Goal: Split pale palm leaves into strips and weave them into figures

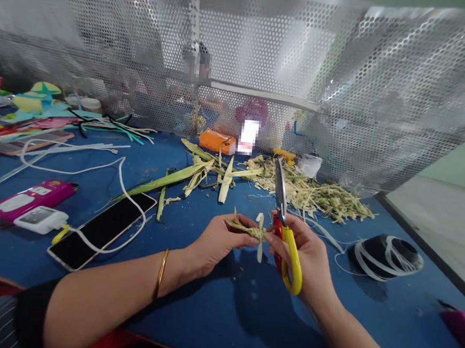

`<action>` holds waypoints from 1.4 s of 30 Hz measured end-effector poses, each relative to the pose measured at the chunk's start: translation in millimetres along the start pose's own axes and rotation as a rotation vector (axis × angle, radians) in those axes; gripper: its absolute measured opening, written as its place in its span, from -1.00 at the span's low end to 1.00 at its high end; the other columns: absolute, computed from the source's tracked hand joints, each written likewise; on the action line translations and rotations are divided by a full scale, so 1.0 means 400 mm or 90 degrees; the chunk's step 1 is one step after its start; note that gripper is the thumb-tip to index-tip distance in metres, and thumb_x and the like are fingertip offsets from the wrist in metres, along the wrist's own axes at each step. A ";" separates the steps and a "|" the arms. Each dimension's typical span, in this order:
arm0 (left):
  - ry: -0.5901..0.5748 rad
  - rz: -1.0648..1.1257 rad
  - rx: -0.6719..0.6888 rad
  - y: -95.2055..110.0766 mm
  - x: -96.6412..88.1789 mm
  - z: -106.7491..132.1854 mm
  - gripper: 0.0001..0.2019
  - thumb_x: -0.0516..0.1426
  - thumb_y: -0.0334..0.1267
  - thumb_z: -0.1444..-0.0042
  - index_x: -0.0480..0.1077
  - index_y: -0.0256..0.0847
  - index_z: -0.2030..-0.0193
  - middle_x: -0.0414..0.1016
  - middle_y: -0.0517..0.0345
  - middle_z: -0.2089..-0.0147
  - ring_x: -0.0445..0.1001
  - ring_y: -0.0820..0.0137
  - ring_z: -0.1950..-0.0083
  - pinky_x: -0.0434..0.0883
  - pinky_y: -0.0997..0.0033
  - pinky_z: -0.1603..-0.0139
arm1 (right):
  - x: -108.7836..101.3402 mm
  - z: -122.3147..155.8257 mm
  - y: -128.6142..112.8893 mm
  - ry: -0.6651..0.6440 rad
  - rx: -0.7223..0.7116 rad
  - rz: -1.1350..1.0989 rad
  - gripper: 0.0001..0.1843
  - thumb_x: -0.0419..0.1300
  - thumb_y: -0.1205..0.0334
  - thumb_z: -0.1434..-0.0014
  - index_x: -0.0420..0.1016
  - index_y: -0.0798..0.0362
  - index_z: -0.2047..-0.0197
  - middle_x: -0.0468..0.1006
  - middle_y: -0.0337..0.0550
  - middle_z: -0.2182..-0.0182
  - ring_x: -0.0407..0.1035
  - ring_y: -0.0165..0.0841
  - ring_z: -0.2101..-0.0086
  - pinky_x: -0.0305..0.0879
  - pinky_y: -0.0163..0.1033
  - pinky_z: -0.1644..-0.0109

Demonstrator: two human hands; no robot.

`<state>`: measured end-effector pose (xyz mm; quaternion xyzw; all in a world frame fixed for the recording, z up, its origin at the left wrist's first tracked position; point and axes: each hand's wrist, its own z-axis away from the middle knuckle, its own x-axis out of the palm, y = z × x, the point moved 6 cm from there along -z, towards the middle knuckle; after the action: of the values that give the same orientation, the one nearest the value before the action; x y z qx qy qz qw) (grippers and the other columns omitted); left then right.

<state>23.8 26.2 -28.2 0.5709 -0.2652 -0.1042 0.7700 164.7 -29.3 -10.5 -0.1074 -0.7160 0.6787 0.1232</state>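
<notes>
Your right hand's [307, 249] far fingers are partly hidden by the scissors [287, 236], and the weave of the small leaf piece [257, 233] is too fine to make out. At the right edge, 1 purple packet [462, 327] is cut off. Your left hand's [217, 240] grip pinches the leaf piece just above the bench [213, 312]; your right grip holds the scissors, blades pointing away from you, its fingertips at the piece's other end.

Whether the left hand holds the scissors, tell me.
No, the right hand holds the scissors, while the left hand pinches the leafy piece.
</notes>
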 end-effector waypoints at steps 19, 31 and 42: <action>0.043 -0.450 0.385 0.118 -0.015 0.027 -0.81 0.31 -0.18 0.02 0.60 0.01 0.21 0.58 0.09 0.13 0.41 0.17 -0.05 0.18 0.16 -0.21 | -0.016 -0.003 -0.040 -0.021 -0.110 0.195 -0.54 0.36 0.10 0.07 0.46 0.07 0.09 0.56 -0.17 0.44 0.42 -0.33 0.45 0.38 -0.24 0.40; 0.022 -0.017 0.087 0.077 -0.036 -0.012 -0.78 0.34 -0.23 0.09 0.49 -0.22 0.29 0.61 0.09 0.28 0.50 0.37 0.22 0.31 0.35 0.09 | -0.057 0.009 -0.059 0.039 -0.111 0.108 -0.43 0.40 0.03 0.06 0.46 0.01 -0.02 0.45 -0.28 0.49 0.29 -0.44 0.56 0.28 -0.32 0.51; 0.115 0.203 0.143 0.087 -0.094 -0.041 -0.66 0.41 -0.35 0.26 0.42 -0.24 0.33 0.51 0.16 0.29 0.44 0.46 0.23 0.28 0.41 0.08 | 0.045 0.083 -0.006 -0.168 0.042 0.094 -0.37 0.18 -0.25 -0.10 0.39 0.06 -0.05 0.40 -0.23 0.47 0.18 -0.53 0.67 0.09 -0.40 0.67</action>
<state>-3.9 68.5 -10.0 0.6108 -0.2920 0.1011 0.7290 136.9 -55.2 -9.1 -0.0655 -0.6934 0.7174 -0.0189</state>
